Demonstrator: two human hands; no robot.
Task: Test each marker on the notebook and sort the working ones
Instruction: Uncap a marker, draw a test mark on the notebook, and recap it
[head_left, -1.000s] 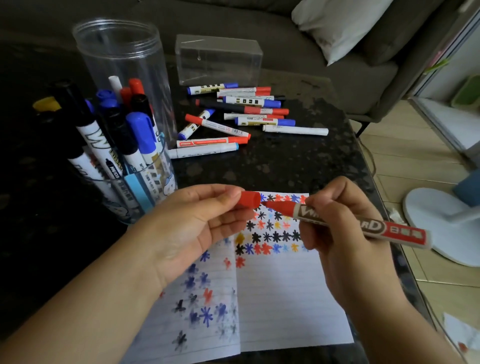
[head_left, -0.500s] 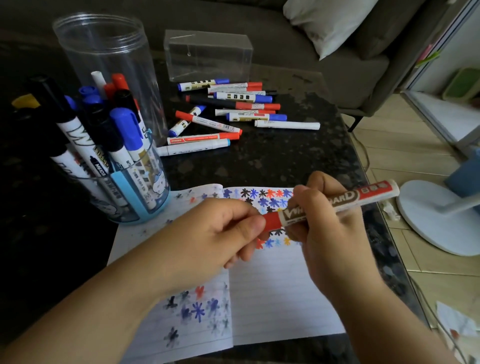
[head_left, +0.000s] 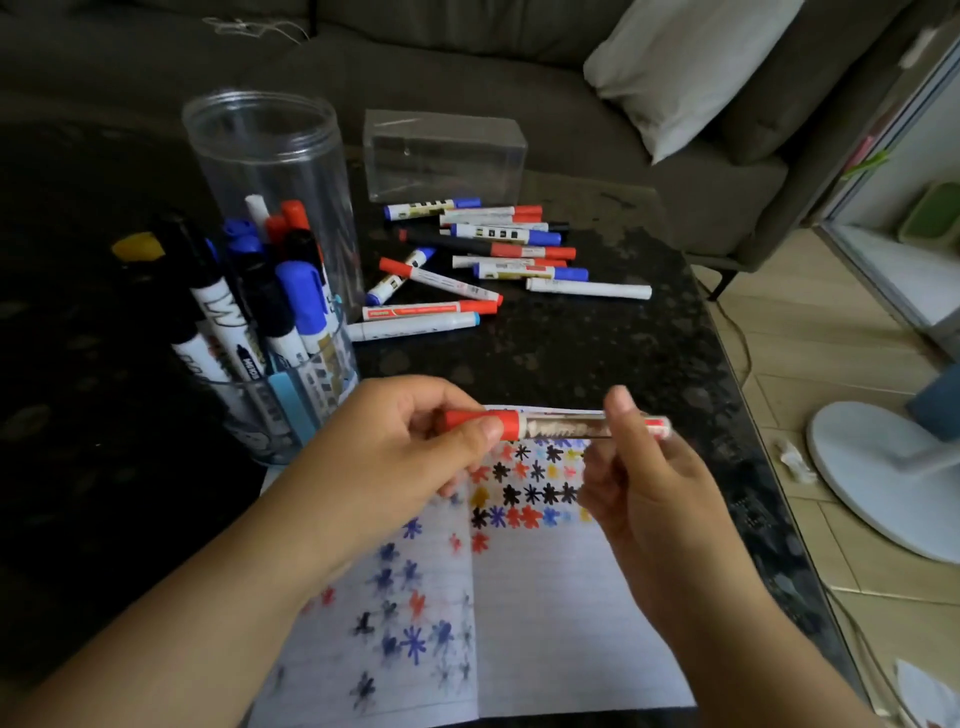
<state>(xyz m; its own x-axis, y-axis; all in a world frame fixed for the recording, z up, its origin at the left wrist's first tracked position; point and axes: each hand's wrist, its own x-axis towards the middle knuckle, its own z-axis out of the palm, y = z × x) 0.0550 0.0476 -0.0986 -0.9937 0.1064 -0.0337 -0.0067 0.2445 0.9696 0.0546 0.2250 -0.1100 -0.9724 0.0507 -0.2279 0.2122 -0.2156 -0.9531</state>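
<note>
While both hands hover above the open notebook (head_left: 545, 623), the red marker (head_left: 556, 427) sits level between them, and that's the picture of a cap being seated! The left hand (head_left: 395, 457) has its grip curled round the red cap end, thumb pressed on top, while the right hand (head_left: 644, 499) pinches the barrel further along, thumb up over the printed label. Two hands on one pen, pulling toward each other: that reads as closing it up, though motion blur on the barrel makes the seam hard to judge.

Below them the notebook lies flat at the near edge of the dark table (head_left: 597, 353), its pages dotted with little stars in red, blue, black and yellow, proof marks from testing. It is kept right under the hands so each pen can be tried without reaching.

Off to the left stands a clear cup (head_left: 291, 415) crammed with upright markers, caps up, just beside the notebook's far corner. Behind it rises a tall clear cylinder (head_left: 270, 171). Further back, a loose pile of markers (head_left: 467, 265) lies flat on the table in front of a clear plastic box (head_left: 447, 156). Two separate groups, so that looks like the sort, but which group holds the working ones cannot be told from here.

My call: this red one goes to a group next.
</note>
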